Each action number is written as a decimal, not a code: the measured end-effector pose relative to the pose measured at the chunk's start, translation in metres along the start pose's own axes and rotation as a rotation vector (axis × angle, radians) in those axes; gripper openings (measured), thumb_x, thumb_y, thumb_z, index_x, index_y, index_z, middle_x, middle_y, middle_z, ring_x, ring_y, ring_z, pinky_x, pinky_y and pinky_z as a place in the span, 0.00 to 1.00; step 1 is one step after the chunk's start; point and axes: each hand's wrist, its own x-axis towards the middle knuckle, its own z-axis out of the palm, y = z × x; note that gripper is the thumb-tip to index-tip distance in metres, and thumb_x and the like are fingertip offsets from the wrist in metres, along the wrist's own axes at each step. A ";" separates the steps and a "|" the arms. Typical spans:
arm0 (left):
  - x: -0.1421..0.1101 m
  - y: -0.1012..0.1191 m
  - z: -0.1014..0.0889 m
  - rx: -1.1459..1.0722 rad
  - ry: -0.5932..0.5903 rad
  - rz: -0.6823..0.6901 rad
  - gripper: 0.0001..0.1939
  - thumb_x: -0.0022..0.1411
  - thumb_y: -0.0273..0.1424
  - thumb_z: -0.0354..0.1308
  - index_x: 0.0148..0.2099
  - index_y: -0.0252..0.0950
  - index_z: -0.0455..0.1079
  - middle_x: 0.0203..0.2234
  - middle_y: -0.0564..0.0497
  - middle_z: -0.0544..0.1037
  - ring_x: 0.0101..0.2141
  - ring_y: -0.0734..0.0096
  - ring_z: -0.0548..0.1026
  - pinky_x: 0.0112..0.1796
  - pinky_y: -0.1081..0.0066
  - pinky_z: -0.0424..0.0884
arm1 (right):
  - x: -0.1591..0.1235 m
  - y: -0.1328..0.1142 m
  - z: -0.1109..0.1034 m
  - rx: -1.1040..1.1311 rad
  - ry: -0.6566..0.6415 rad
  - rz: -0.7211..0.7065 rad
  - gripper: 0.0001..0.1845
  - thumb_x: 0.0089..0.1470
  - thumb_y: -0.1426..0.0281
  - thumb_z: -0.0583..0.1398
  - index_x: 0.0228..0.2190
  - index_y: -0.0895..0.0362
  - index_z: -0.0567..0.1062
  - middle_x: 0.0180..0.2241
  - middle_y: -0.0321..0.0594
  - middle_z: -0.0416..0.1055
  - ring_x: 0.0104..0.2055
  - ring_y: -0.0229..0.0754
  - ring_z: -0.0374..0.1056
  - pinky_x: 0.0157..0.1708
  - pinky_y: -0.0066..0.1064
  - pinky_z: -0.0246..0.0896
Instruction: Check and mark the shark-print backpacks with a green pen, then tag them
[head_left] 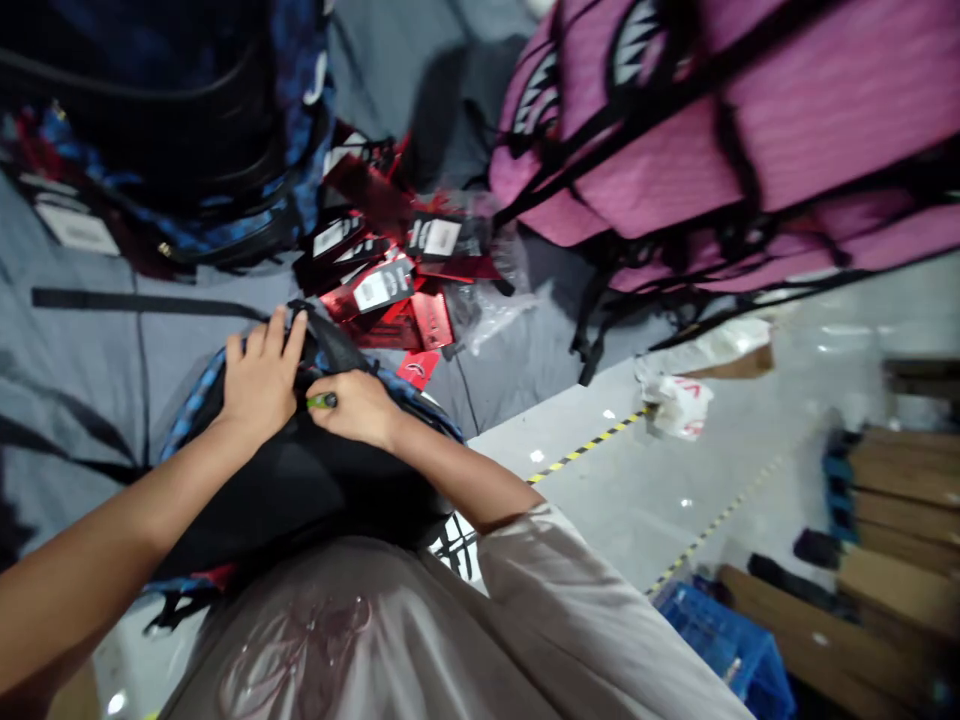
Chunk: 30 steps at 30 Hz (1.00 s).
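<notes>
A black backpack with blue-patterned edges (300, 480) lies against my body at the edge of the grey-covered surface. Stretched across its upper edge by the strap, my left hand (262, 372) presses on the fabric with its fingers extended. My right hand (356, 408) is closed around a small green-and-black tool (322, 400), right beside the left hand on the bag. Most of the tool is hidden in my fist, so its kind does not show. Just beyond the bag lies a heap of red and black hang tags (382, 285).
Another blue-and-black backpack (202, 150) stands at the upper left. Pink backpacks (720, 150) with black straps fill the upper right. Clear plastic (495, 300) lies by the tags. On the floor at right are a blue crate (727, 640) and cardboard boxes (900, 480).
</notes>
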 end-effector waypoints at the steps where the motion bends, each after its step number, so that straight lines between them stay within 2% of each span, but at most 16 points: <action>1: 0.001 -0.001 0.001 0.038 0.010 0.003 0.45 0.60 0.27 0.54 0.76 0.27 0.44 0.73 0.28 0.51 0.63 0.35 0.63 0.59 0.41 0.57 | 0.001 -0.002 -0.003 -0.001 -0.012 0.009 0.15 0.58 0.67 0.60 0.43 0.47 0.83 0.43 0.36 0.83 0.46 0.45 0.78 0.42 0.31 0.67; 5: 0.003 -0.001 0.004 0.179 0.042 0.016 0.45 0.61 0.30 0.59 0.76 0.26 0.46 0.72 0.30 0.53 0.60 0.38 0.65 0.58 0.45 0.60 | 0.002 -0.003 -0.006 0.009 0.009 0.046 0.14 0.56 0.65 0.61 0.42 0.51 0.83 0.42 0.41 0.83 0.46 0.48 0.77 0.41 0.33 0.66; 8: 0.002 -0.003 0.004 0.236 0.059 0.021 0.46 0.61 0.32 0.61 0.76 0.27 0.46 0.72 0.31 0.54 0.60 0.40 0.66 0.58 0.47 0.60 | 0.000 0.002 -0.003 0.179 0.040 0.026 0.11 0.54 0.64 0.64 0.39 0.50 0.84 0.39 0.37 0.82 0.43 0.45 0.76 0.40 0.30 0.64; 10: -0.002 -0.007 0.002 0.252 0.068 0.021 0.46 0.62 0.35 0.62 0.75 0.27 0.46 0.71 0.31 0.55 0.60 0.40 0.65 0.58 0.48 0.60 | -0.008 0.015 -0.004 0.335 0.139 0.012 0.09 0.54 0.62 0.66 0.36 0.50 0.84 0.35 0.35 0.82 0.40 0.43 0.76 0.39 0.29 0.64; 12: -0.009 -0.010 -0.001 0.258 0.082 0.016 0.45 0.63 0.38 0.62 0.75 0.27 0.48 0.71 0.32 0.58 0.60 0.40 0.65 0.58 0.49 0.60 | -0.025 0.043 -0.007 0.515 0.384 -0.042 0.12 0.56 0.59 0.65 0.38 0.51 0.84 0.37 0.35 0.81 0.40 0.41 0.75 0.41 0.28 0.65; 14: -0.017 -0.014 -0.005 0.267 0.098 0.008 0.43 0.65 0.40 0.60 0.74 0.27 0.49 0.70 0.32 0.60 0.60 0.41 0.66 0.58 0.50 0.60 | -0.050 0.085 -0.011 0.666 0.720 -0.058 0.17 0.61 0.58 0.60 0.44 0.54 0.82 0.43 0.37 0.81 0.42 0.40 0.75 0.43 0.28 0.67; 15: -0.020 -0.016 -0.006 0.274 0.107 0.003 0.42 0.65 0.40 0.60 0.74 0.27 0.50 0.69 0.33 0.61 0.60 0.42 0.66 0.57 0.50 0.60 | -0.064 0.110 -0.012 0.681 0.884 -0.003 0.19 0.63 0.58 0.57 0.47 0.55 0.81 0.46 0.39 0.81 0.43 0.40 0.75 0.44 0.29 0.68; 16: -0.023 -0.017 -0.006 0.282 0.115 -0.001 0.42 0.66 0.41 0.60 0.74 0.27 0.50 0.68 0.33 0.62 0.60 0.42 0.66 0.57 0.51 0.60 | -0.077 0.136 -0.012 0.643 1.012 0.120 0.22 0.64 0.59 0.54 0.50 0.56 0.79 0.47 0.41 0.80 0.42 0.40 0.75 0.43 0.30 0.69; 17: -0.024 -0.018 -0.006 0.292 0.121 -0.002 0.42 0.66 0.41 0.59 0.73 0.27 0.51 0.68 0.33 0.63 0.59 0.42 0.66 0.57 0.51 0.61 | -0.088 0.163 -0.011 0.540 1.078 0.283 0.24 0.65 0.61 0.52 0.54 0.57 0.77 0.48 0.42 0.80 0.42 0.41 0.75 0.43 0.30 0.70; 18: -0.024 -0.018 -0.006 0.302 0.123 -0.004 0.41 0.66 0.41 0.60 0.73 0.27 0.52 0.67 0.33 0.64 0.59 0.43 0.67 0.57 0.52 0.61 | -0.096 0.188 -0.010 0.417 1.086 0.413 0.25 0.65 0.63 0.51 0.57 0.58 0.74 0.51 0.44 0.79 0.45 0.41 0.75 0.46 0.31 0.70; 19: -0.023 -0.018 -0.005 0.312 0.120 -0.005 0.41 0.65 0.41 0.60 0.73 0.27 0.52 0.67 0.34 0.65 0.59 0.43 0.67 0.57 0.52 0.61 | -0.101 0.210 -0.008 0.372 1.090 0.473 0.26 0.64 0.66 0.51 0.59 0.60 0.73 0.54 0.47 0.77 0.47 0.43 0.75 0.49 0.33 0.70; 22: -0.016 -0.018 0.000 0.345 0.091 -0.022 0.42 0.64 0.42 0.62 0.72 0.28 0.53 0.66 0.35 0.66 0.59 0.44 0.67 0.56 0.53 0.62 | -0.090 0.257 -0.009 0.292 1.014 0.495 0.29 0.60 0.70 0.55 0.62 0.60 0.71 0.56 0.50 0.76 0.53 0.46 0.73 0.55 0.35 0.67; 26: -0.010 -0.019 0.002 0.377 0.075 -0.018 0.43 0.63 0.43 0.63 0.72 0.29 0.54 0.66 0.36 0.67 0.60 0.46 0.67 0.57 0.54 0.62 | -0.046 0.285 -0.040 0.175 0.858 0.476 0.25 0.59 0.74 0.57 0.57 0.54 0.76 0.49 0.47 0.79 0.49 0.48 0.74 0.50 0.34 0.67; 28: -0.009 -0.020 0.002 0.378 0.076 -0.008 0.43 0.63 0.43 0.63 0.72 0.29 0.54 0.66 0.37 0.68 0.61 0.46 0.67 0.57 0.54 0.62 | -0.029 0.294 -0.062 0.095 0.829 0.509 0.25 0.61 0.75 0.55 0.58 0.55 0.75 0.54 0.52 0.76 0.53 0.50 0.72 0.51 0.37 0.66; 30: -0.008 -0.021 0.002 0.366 0.082 -0.012 0.42 0.62 0.43 0.64 0.72 0.30 0.55 0.66 0.37 0.68 0.61 0.46 0.67 0.58 0.53 0.61 | -0.018 0.302 -0.078 -0.008 0.819 0.534 0.29 0.60 0.73 0.57 0.62 0.58 0.69 0.64 0.58 0.66 0.62 0.55 0.64 0.57 0.42 0.61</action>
